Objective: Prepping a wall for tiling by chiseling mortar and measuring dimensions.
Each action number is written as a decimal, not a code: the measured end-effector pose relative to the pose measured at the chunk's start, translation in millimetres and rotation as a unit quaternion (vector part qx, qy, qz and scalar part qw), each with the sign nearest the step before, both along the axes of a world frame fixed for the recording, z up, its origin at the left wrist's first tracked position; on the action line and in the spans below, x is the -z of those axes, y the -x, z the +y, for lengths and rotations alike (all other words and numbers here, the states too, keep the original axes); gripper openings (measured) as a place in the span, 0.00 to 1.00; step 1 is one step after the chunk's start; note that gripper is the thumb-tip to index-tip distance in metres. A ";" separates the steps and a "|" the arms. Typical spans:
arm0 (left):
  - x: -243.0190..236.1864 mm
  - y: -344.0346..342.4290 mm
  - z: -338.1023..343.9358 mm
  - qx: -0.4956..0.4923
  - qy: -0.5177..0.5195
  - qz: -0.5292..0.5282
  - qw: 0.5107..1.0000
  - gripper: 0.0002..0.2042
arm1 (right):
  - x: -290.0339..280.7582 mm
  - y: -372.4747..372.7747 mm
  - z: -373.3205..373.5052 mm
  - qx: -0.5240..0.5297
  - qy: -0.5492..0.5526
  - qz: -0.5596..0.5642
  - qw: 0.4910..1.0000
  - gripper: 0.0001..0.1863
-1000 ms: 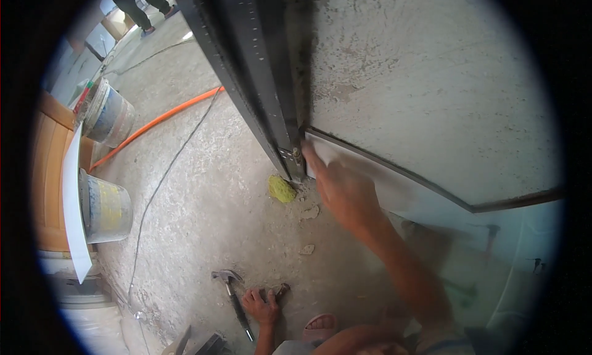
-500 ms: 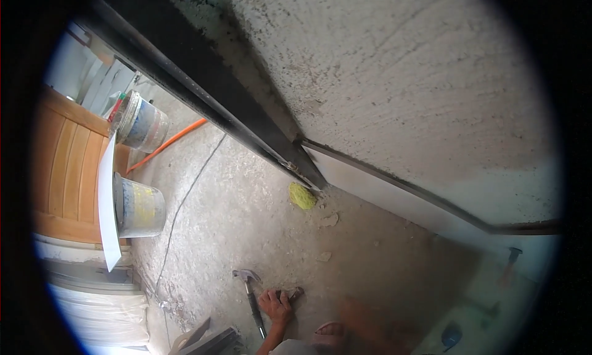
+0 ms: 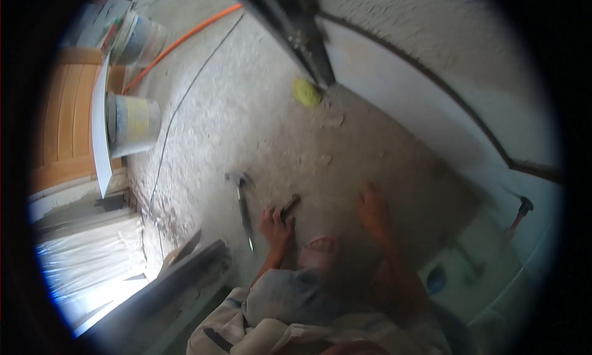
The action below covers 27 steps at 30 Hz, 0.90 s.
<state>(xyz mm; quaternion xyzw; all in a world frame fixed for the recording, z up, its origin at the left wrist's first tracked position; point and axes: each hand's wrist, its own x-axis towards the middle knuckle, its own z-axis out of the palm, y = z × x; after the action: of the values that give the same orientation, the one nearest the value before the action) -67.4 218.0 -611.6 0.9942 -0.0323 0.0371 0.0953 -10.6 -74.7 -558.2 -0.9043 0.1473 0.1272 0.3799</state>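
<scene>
My left hand (image 3: pixel 279 230) rests low over the concrete floor, fingers curled and thumb against a short dark tool (image 3: pixel 290 206) with a blunt end; its exact kind is not clear. Just left of that hand a claw hammer (image 3: pixel 244 210) lies on the floor, its head away from me. My right hand (image 3: pixel 371 205) is farther right, above the shaded floor. It is blurred, and its fingers do not show well enough to tell whether it holds anything.
A yellow-green lump (image 3: pixel 306 93) lies by the dark metal frame (image 3: pixel 302 40), with flat chips nearby. Two buckets (image 3: pixel 137 124), a white panel (image 3: pixel 100 133) and an orange hose (image 3: pixel 194 29) are at left. A red-handled hammer (image 3: pixel 523 213) is at right.
My view has tilted downward, so the floor, hammer and buckets appear higher and my legs show. My right arm, a smear before, is now more distinct. The left hand stays at the dark tool.
</scene>
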 end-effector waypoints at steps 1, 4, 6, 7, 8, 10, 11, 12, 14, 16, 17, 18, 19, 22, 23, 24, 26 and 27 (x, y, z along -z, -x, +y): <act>6.1 -6.7 4.3 -0.014 -0.012 -0.011 1.000 0.19 | 9.0 -1.3 7.3 -0.007 0.000 0.033 0.999 0.16; 10.9 -20.6 10.8 -0.023 0.007 0.022 0.999 0.16 | 18.0 12.7 25.2 -0.025 -0.005 0.039 0.999 0.14; 13.6 -26.4 6.3 -0.004 0.086 0.101 0.991 0.12 | 32.4 28.6 41.3 -0.054 -0.021 0.030 0.998 0.14; 9.0 -27.7 7.9 0.002 0.094 0.105 0.990 0.12 | 36.5 32.4 46.0 -0.078 -0.034 0.013 0.996 0.14; -1.9 -30.4 9.1 0.000 0.121 0.132 0.984 0.11 | 30.2 27.2 54.6 -0.085 -0.067 0.009 0.994 0.14; -34.0 -27.6 15.8 -0.005 0.147 0.158 0.976 0.10 | 20.9 27.3 81.9 -0.095 -0.101 0.003 0.990 0.15; -51.7 -30.9 14.5 0.099 0.101 0.158 0.977 0.10 | 21.1 23.2 87.8 -0.048 -0.143 -0.014 0.988 0.17; -63.1 -41.5 4.7 0.206 0.058 0.147 0.966 0.10 | 22.3 11.6 80.9 0.000 -0.177 -0.039 0.983 0.19; -82.4 -43.8 -3.9 0.294 0.050 0.170 0.939 0.11 | 24.3 -3.4 75.6 -0.054 -0.226 0.050 0.971 0.20; -107.9 -48.4 -15.3 0.352 0.076 0.130 0.924 0.12 | 52.5 19.2 82.4 -0.160 -0.361 0.089 0.915 0.23; -117.2 -53.1 -25.1 0.408 0.098 0.102 0.902 0.14 | 87.1 33.9 85.1 -0.213 -0.430 0.018 0.877 0.24; -125.6 -52.6 -11.2 0.395 0.091 0.091 0.910 0.14 | 46.0 23.2 99.7 -0.118 -0.503 0.223 0.826 0.24; -130.9 -54.4 -4.3 0.347 0.126 0.038 0.929 0.16 | -4.0 12.3 99.9 -0.004 -0.536 0.411 0.737 0.23; -121.9 -56.5 17.4 0.092 0.175 -0.050 0.979 0.20 | -1.5 17.0 83.4 0.117 -0.661 0.341 0.658 0.23; -103.6 -54.1 40.4 -0.002 0.154 -0.033 0.988 0.21 | -12.5 6.1 80.2 0.106 -0.660 0.336 0.664 0.23; -77.5 -52.6 64.0 -0.098 0.134 -0.017 0.986 0.23 | -37.8 -5.3 75.9 0.132 -0.649 0.264 0.701 0.22; -26.7 -35.0 99.1 -0.181 0.092 -0.008 0.979 0.26 | -72.5 -24.9 67.4 0.154 -0.634 0.183 0.735 0.22; -9.1 -27.2 103.4 -0.255 0.049 0.018 0.966 0.28 | -86.5 -40.4 59.3 0.169 -0.659 0.105 0.725 0.22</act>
<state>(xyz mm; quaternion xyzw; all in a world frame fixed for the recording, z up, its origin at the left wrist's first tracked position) -40.2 321.4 -602.5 0.9642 0.2257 0.0438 0.1323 29.8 -15.4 -471.7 -0.3674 0.2152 0.2202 0.8776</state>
